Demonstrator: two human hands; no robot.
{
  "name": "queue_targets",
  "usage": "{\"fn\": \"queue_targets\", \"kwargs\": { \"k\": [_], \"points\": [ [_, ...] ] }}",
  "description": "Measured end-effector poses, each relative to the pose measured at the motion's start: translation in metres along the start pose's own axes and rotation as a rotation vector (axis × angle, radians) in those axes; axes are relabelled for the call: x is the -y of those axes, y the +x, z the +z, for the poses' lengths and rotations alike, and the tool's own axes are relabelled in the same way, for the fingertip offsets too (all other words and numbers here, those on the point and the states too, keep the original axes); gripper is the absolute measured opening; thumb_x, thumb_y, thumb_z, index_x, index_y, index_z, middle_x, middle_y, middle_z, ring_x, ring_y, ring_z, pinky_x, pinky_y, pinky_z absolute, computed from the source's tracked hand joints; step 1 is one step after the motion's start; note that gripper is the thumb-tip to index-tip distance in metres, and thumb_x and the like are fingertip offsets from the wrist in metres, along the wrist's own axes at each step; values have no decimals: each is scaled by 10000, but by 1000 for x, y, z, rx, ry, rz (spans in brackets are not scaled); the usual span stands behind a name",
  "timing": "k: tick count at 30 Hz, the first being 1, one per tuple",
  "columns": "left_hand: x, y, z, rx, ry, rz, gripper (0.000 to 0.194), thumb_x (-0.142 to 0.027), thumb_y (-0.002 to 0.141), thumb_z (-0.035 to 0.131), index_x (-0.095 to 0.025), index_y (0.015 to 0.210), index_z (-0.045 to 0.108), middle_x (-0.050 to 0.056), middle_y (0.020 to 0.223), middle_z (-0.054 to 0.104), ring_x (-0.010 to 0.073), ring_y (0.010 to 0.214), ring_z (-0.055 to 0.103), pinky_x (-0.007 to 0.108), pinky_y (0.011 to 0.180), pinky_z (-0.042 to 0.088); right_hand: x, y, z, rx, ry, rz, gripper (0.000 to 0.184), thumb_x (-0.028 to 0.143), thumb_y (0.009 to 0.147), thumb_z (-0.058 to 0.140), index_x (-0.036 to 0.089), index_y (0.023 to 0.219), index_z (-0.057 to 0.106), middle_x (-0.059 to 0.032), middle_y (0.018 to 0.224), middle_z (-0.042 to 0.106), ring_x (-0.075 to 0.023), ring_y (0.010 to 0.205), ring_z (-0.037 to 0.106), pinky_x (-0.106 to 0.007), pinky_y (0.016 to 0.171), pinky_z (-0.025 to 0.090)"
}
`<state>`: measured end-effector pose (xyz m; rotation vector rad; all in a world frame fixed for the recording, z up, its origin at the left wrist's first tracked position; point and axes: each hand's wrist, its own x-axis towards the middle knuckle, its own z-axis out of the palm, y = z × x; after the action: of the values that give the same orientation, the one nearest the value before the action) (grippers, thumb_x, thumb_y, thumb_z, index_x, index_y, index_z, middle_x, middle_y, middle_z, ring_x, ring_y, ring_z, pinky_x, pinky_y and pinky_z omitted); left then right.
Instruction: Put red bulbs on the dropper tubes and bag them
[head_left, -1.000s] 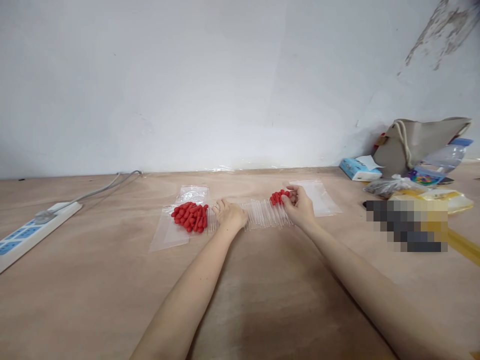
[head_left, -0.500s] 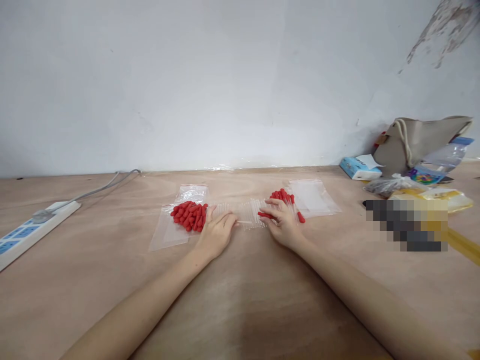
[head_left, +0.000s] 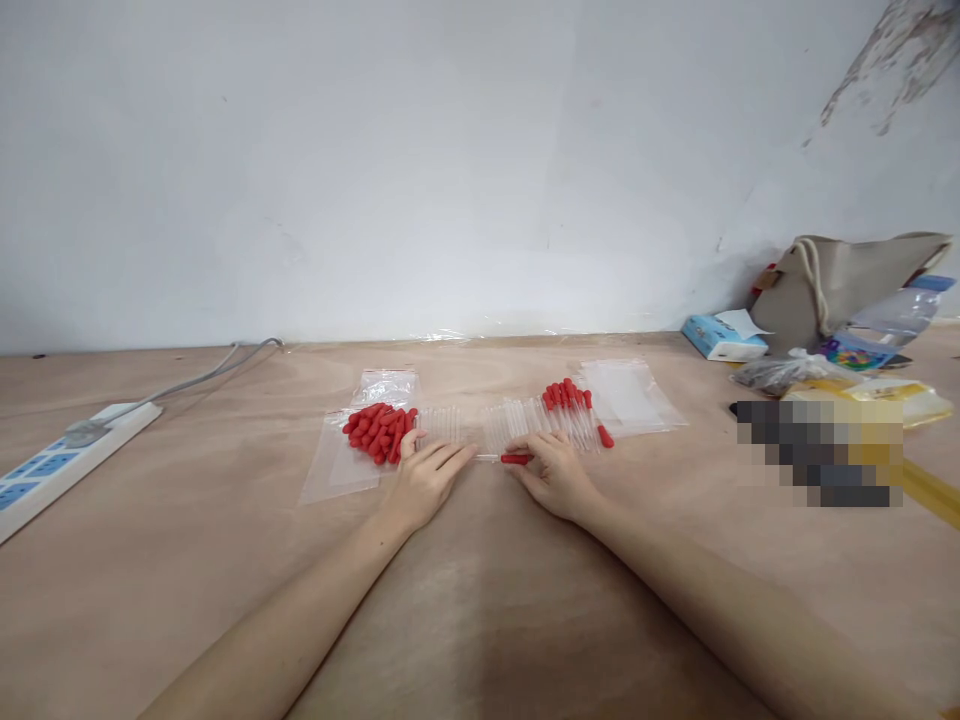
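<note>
My left hand [head_left: 429,478] is closed on one end of a thin clear dropper tube [head_left: 487,457]. Its other end points at a red rubber bulb [head_left: 515,459] pinched in my right hand [head_left: 553,474]; tube and bulb lie in line, and I cannot tell whether they touch. Loose clear tubes [head_left: 441,422] lie in a row behind my hands. A pile of red bulbs [head_left: 377,432] sits beside my left hand. Behind my right hand rest several droppers with red bulbs [head_left: 568,393] on clear tubes, one bulb [head_left: 605,437] turned toward me.
Clear plastic bags [head_left: 341,475] lie under the left pile, and more bags [head_left: 626,395] at the right. A power strip [head_left: 75,455] with a grey cable is far left. A tissue pack [head_left: 724,336], a beige bag [head_left: 840,285] and a blurred dark object [head_left: 817,450] stand or lie at the right.
My right hand has come left and nearer to me with the red bulb, toward the tube's end. My left hand has shifted slightly left and nearer, still on the tube.
</note>
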<state>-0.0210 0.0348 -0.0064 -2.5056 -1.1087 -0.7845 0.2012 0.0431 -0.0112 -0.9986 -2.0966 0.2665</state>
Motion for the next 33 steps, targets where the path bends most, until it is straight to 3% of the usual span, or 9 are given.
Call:
{"fn": "queue_targets", "kwargs": {
  "k": [12,20,29,33],
  "points": [
    [2,0,1,21,-9,37,334,-104,875,338,-237,1077,568,40,923,667,148,790,596,393,888,296,2,2,3,27,163,-41,173,276,814,495,228,944,598,-37,810,625,-147,739,574,-290,669,472],
    [5,0,4,-26,-67,140,357,-79,866,325,-222,1108,545,29,888,665,126,749,586,341,806,310,0,1,5,-4,153,-131,166,264,841,452,212,898,599,-46,784,622,-148,729,560,-285,656,472],
    [2,-1,0,66,-13,163,364,-64,878,288,-188,1104,545,50,871,653,136,765,569,313,707,302,-3,-2,3,12,85,-233,160,207,848,439,198,886,594,-49,785,626,-148,746,550,-284,683,469],
    [0,0,0,52,-13,186,320,-77,887,319,-175,1096,541,42,836,651,135,753,572,305,683,299,-5,-3,3,30,48,-251,157,211,851,438,184,887,589,-55,774,615,-145,730,540,-275,665,461]
  ]
}}
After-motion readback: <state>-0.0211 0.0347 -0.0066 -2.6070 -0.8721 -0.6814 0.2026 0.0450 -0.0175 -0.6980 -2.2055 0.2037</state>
